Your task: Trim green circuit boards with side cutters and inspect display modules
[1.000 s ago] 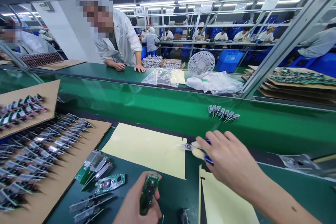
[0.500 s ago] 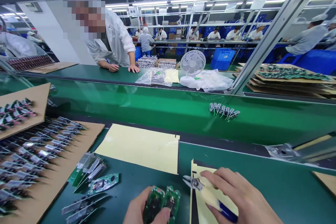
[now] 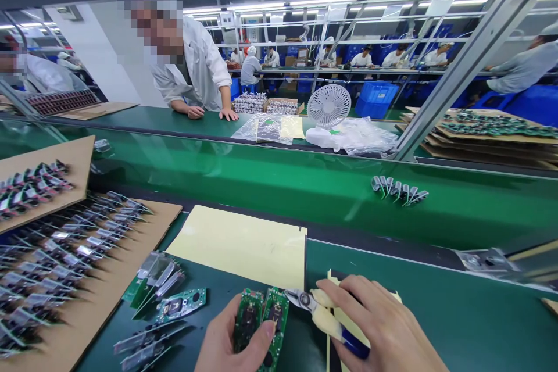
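Two green circuit boards [image 3: 275,325] are held side by side in my left hand [image 3: 238,337], the thumb pressing across their faces. My right hand [image 3: 375,319] is wrapped round wire cutters [image 3: 322,317] with cream and blue handles. The cutters' metal jaws reach the upper right edge of the right-hand board; whether they grip anything there is too small to tell. More circuit boards [image 3: 181,304] lie loose on the green bench to the left, some carrying grey metal parts. A pale yellow sheet [image 3: 242,244] lies beyond my left hand, and another is partly hidden under my right hand.
A cardboard sheet [image 3: 102,308] with rows of boards stands at left, another overlapping it. Beyond the bench a green conveyor belt [image 3: 279,180] carries a group of boards [image 3: 399,190]. Across it are a white fan [image 3: 329,106] and a person [image 3: 196,70] leaning on the far bench.
My right hand has brought the cutters left to the boards' edge. My left hand has raised and turned the boards more upright. The group of boards on the belt has shifted right.
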The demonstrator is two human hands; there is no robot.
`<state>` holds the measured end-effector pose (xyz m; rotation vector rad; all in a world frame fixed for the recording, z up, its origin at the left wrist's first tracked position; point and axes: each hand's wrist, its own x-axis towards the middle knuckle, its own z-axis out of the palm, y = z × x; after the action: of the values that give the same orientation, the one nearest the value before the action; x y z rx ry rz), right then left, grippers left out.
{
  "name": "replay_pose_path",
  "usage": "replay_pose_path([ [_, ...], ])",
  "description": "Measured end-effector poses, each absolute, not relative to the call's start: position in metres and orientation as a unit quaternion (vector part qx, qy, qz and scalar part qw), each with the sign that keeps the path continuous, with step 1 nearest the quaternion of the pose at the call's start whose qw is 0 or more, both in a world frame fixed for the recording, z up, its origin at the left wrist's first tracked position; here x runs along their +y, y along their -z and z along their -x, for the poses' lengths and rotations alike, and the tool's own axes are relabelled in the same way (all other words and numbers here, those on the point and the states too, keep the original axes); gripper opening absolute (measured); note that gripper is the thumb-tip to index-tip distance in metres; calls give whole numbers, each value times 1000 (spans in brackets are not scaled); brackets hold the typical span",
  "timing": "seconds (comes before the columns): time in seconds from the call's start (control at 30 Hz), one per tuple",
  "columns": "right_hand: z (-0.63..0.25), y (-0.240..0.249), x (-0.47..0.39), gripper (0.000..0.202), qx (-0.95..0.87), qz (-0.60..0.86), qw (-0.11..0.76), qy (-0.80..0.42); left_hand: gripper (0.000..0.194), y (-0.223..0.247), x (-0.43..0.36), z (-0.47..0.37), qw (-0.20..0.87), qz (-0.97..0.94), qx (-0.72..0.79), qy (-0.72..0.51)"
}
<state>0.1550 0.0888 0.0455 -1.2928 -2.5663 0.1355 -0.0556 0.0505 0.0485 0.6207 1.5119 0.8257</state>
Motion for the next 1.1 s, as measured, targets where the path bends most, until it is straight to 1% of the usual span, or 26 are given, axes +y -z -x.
replay_pose_path([
  [0.13, -152, -47, 91, 50, -885, 446, 124, -53, 69, -47, 52, 57, 603, -276, 658, -356],
  [0.37, -146, -50, 98, 50, -893, 423, 151, -38, 61, -47, 55, 59, 570, -289, 681, -357],
  [0.5, -140, -50, 104, 46, -897, 410, 159, -55, 63, -53, 59, 61, 551, -283, 698, -359],
  [0.57, -137, -50, 106, 45, -886, 421, 156, -116, 65, -57, 61, 64, 544, -295, 697, -362],
  [0.63, -132, -52, 108, 40, -864, 436, 146, -208, 64, -61, 62, 68, 543, -309, 698, -350],
  [0.77, -124, -59, 117, 25, -826, 445, 122, -324, 55, -63, 67, 78, 525, -359, 700, -324],
  [0.8, -122, -61, 120, 23, -808, 448, 113, -367, 53, -63, 69, 80, 514, -372, 701, -325],
  [0.9, -119, -67, 131, 19, -699, 425, 61, -571, 52, -64, 72, 84, 492, -405, 697, -330],
  [0.93, -118, -69, 135, 20, -671, 408, 47, -618, 53, -64, 72, 85, 489, -409, 696, -331],
  [0.97, -117, -70, 137, 20, -666, 397, 41, -630, 54, -63, 72, 86, 485, -408, 697, -334],
  [1.0, -117, -71, 140, 19, -689, 403, 43, -601, 56, -63, 72, 87, 480, -405, 701, -339],
  [1.03, -116, -71, 141, 17, -736, 423, 45, -526, 56, -62, 72, 88, 472, -403, 704, -344],
  [1.07, -115, -72, 142, 17, -798, 447, 41, -403, 56, -61, 71, 88, 461, -401, 710, -350],
  [1.1, -113, -72, 143, 17, -849, 463, 28, -253, 55, -60, 70, 89, 448, -399, 716, -357],
])
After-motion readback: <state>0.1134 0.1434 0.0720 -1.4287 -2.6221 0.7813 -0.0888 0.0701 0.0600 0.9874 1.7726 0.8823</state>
